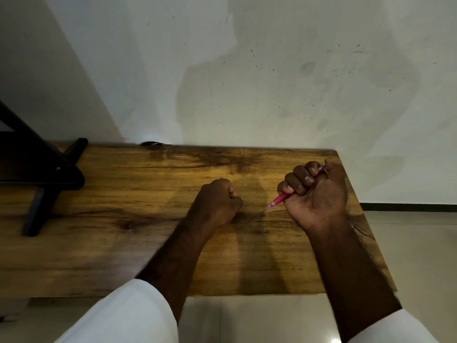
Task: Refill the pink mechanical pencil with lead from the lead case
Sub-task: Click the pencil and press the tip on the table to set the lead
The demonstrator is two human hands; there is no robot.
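Observation:
My right hand point(319, 194) is closed in a fist around the pink mechanical pencil point(279, 200), above the right part of the wooden table point(123, 194). The pencil's tip points down and left, close to the table top, and its back end sticks out past my index finger. A thin dark line at the tip looks like lead, too fine to be sure. My left hand point(215, 204) rests on the table as a closed fist, a little left of the pencil tip. Whether it holds anything is hidden. No lead case is in view.
A black stand point(44, 184) sits on the table's left side. A white wall rises right behind the table's far edge. The table's right edge runs just beside my right hand, with tiled floor point(408, 243) beyond it and in front.

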